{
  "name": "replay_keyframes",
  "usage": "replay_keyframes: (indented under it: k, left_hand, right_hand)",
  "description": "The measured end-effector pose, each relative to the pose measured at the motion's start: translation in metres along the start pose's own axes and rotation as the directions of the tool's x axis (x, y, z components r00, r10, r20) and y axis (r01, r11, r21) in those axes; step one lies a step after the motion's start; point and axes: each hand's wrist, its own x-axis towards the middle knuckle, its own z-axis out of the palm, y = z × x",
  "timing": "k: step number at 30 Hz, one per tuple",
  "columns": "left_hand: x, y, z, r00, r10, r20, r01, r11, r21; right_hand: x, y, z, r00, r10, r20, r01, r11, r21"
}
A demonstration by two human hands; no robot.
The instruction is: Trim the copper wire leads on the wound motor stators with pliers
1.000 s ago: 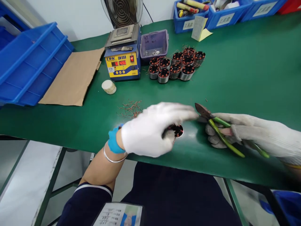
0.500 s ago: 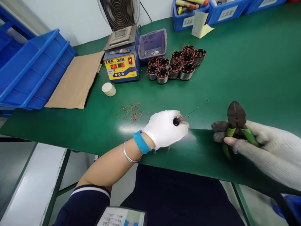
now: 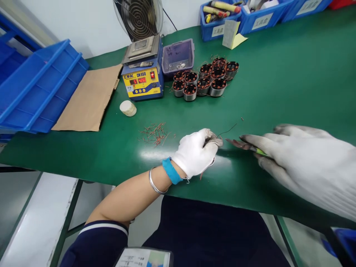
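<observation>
My left hand (image 3: 196, 152), in a white glove with grey fingertips, is closed over a wound motor stator. The hand hides nearly all of it; a sliver of its metal rim (image 3: 213, 161) shows below the fingers. A thin wire (image 3: 228, 131) sticks out past the fingertips, and a short copper end hangs below the palm. To the right, my gloved right hand (image 3: 294, 155) is wrapped around green-handled cutting pliers (image 3: 239, 144). Their dark jaws point left at the pinched wire, a little apart from it.
Copper wire scraps (image 3: 155, 134) lie left of my left hand. Several wound stators (image 3: 190, 92) stand behind, beside a purple bin (image 3: 178, 55) and a blue-and-yellow CM 558 unit (image 3: 143, 83). Cardboard (image 3: 89, 98), a white round block (image 3: 128, 108) and blue crates (image 3: 41, 89) occupy the left.
My right hand has turned over, back upward, and brought the pliers left, swinging their jaws from pointing away to pointing at my left hand. My left hand has shifted only slightly.
</observation>
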Motion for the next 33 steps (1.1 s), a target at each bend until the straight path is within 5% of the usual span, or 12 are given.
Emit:
replay_keyframes:
  k: [5, 18, 26, 33]
  left_hand:
    - [0.001, 0.001, -0.001, 1.0, -0.004, 0.014, 0.004, 0.999, 0.049]
    - [0.0, 0.002, -0.001, 0.999, -0.039, 0.034, 0.038, 0.999, 0.036]
    - [0.001, -0.003, 0.002, 0.999, -0.041, 0.009, 0.041, 0.999, -0.031]
    - [0.001, -0.001, 0.007, 0.995, -0.093, -0.038, 0.089, 0.992, -0.093]
  right_hand:
    - [0.012, -0.011, -0.001, 0.973, -0.186, -0.133, 0.172, 0.979, -0.114]
    - [0.007, -0.022, 0.002, 0.983, -0.133, -0.128, 0.106, 0.974, -0.201]
    - [0.015, -0.032, 0.003, 1.0, -0.007, -0.011, 0.005, 0.983, -0.182]
    - [0.024, -0.038, -0.004, 0.957, 0.146, 0.252, -0.1, 0.978, -0.184]
